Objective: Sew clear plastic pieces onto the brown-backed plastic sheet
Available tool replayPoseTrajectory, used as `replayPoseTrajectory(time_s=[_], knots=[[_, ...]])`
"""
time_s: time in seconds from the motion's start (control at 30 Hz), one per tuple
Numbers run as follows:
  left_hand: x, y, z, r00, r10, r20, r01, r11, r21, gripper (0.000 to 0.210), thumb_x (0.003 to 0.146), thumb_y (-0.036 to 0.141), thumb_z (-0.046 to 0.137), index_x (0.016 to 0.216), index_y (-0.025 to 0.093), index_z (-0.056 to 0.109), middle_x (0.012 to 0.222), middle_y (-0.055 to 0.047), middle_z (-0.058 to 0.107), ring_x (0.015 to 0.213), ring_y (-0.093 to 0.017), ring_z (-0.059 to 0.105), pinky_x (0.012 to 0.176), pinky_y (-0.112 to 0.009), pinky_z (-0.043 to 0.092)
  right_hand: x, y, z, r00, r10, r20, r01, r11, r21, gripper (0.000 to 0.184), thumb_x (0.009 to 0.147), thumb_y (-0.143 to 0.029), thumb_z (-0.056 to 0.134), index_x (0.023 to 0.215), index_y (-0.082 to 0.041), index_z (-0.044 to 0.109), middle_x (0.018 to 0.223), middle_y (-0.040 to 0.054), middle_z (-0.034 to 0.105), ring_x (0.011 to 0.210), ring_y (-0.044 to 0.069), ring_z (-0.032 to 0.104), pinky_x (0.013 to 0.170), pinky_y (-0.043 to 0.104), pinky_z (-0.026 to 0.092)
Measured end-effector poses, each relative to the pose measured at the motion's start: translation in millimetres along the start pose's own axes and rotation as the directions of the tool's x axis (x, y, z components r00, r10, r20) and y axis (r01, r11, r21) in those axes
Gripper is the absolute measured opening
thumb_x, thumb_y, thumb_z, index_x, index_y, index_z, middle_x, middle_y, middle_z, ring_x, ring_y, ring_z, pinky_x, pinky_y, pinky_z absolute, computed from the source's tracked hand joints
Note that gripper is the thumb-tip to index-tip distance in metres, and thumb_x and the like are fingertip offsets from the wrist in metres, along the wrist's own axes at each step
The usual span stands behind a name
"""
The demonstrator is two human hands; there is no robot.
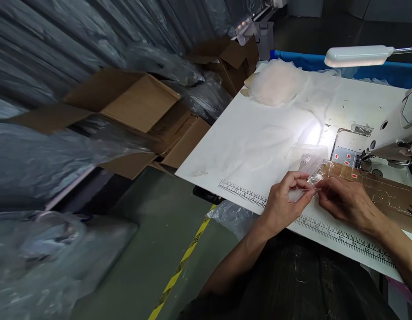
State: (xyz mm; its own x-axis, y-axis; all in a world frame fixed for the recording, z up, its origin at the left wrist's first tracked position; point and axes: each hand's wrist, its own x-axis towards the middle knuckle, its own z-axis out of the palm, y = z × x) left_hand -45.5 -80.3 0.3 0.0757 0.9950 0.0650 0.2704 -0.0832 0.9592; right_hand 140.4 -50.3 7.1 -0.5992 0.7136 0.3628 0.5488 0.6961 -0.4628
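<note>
- A white, flat counter (209, 160) spans the right, bearing a white metal sewing machine (397, 129) at its right.
- Left of it stands a brown cardboard box (142, 102) with flaps spread; its contents cannot be made out.
- At near left, a clear, crumpled plastic bag (36, 284) shows whitish material inside.
- A smaller-looking brown cardboard box (232, 64) stands open farther off, its inside hidden.
- The left hand (287, 200) and right hand (347, 200) nearly meet, fingers curled, fingertips pinched together on a thin translucent sheet (309, 166) above the counter's near edge, left of the machine.
</note>
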Motion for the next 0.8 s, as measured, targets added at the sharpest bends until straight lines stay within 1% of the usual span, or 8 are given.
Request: replayPoseTrajectory(time_s=[0.07,0.17,0.27,0.4,0.6,0.7,0.8], knots=[[0.0,-0.5,0.4,1.000,0.008,0.016,-0.008,1.000,0.015,0.027,0.085,0.022,0.066,0.109,0.021,0.054,0.086,0.000,0.073,0.084,-0.016,0.068,0.088,-0.037,0.055,-0.2,1.6,0.7,0.998,0.048,0.030,-0.049,0.998,0.040,0.012,0.090,-0.020,0.048,0.092,-0.019,0.060,0.069,0.0005,0.064,0.053,0.010,0.053,0.050,0.022,0.041],[0.1,-2.9,1.6,0.999,0.018,0.032,-0.020,0.998,0.054,0.031,0.085,0.021,0.067,0.113,0.021,0.053,0.087,0.000,0.074,0.081,-0.016,0.068,0.083,-0.035,0.055,-0.5,3.7,1.0,0.996,0.078,0.035,-0.080,0.993,0.085,0.011,0.090,-0.022,0.050,0.094,-0.019,0.060,0.066,-0.0007,0.063,0.051,0.009,0.051,0.050,0.022,0.041],[-0.1,-3.8,3.0,0.999,0.037,0.020,-0.038,0.998,0.047,0.033,0.085,0.021,0.067,0.116,0.020,0.053,0.088,-0.001,0.074,0.081,-0.016,0.068,0.082,-0.036,0.056,-0.9,4.3,0.4,0.999,0.048,-0.003,-0.048,0.993,0.109,0.012,0.089,-0.021,0.051,0.097,-0.018,0.059,0.064,-0.0017,0.062,0.050,0.009,0.051,0.049,0.022,0.042],[-0.7,-1.9,3.9,1.000,0.025,0.015,-0.025,0.999,0.036,0.033,0.085,0.021,0.067,0.115,0.020,0.055,0.088,-0.001,0.075,0.087,-0.017,0.070,0.087,-0.037,0.057,-0.9,2.9,-0.5,1.000,-0.005,0.007,0.004,0.995,0.102,0.010,0.090,-0.019,0.050,0.093,-0.018,0.060,0.064,-0.0016,0.063,0.051,0.009,0.054,0.049,0.021,0.042],[-1.2,-3.0,4.7,0.999,0.035,-0.004,-0.035,0.996,0.082,0.034,0.084,0.019,0.067,0.115,0.020,0.055,0.088,-0.001,0.075,0.083,-0.016,0.070,0.084,-0.037,0.059,-1.6,1.9,2.3,0.997,-0.052,-0.062,0.052,0.999,-0.006,0.013,0.090,-0.018,0.047,0.091,-0.019,0.060,0.061,-0.0028,0.062,0.047,0.008,0.053,0.045,0.020,0.040],[-1.2,-3.2,4.9,0.999,0.042,0.010,-0.042,0.995,0.089,0.035,0.083,0.017,0.068,0.116,0.020,0.055,0.089,-0.001,0.075,0.081,-0.015,0.069,0.084,-0.036,0.059,-2.1,2.9,3.2,0.995,-0.081,-0.052,0.079,0.996,-0.048,0.014,0.091,-0.018,0.047,0.089,-0.019,0.061,0.062,-0.0015,0.062,0.049,0.009,0.054,0.046,0.020,0.040],[-1.0,-2.1,4.8,0.999,0.038,0.021,-0.040,0.996,0.078,0.035,0.084,0.017,0.067,0.117,0.020,0.055,0.088,0.000,0.074,0.079,-0.014,0.068,0.084,-0.035,0.059,-2.3,4.1,2.5,0.997,-0.067,-0.030,0.066,0.997,-0.024,0.013,0.091,-0.018,0.049,0.090,-0.017,0.062,0.064,-0.0004,0.064,0.051,0.010,0.057,0.048,0.020,0.042]])
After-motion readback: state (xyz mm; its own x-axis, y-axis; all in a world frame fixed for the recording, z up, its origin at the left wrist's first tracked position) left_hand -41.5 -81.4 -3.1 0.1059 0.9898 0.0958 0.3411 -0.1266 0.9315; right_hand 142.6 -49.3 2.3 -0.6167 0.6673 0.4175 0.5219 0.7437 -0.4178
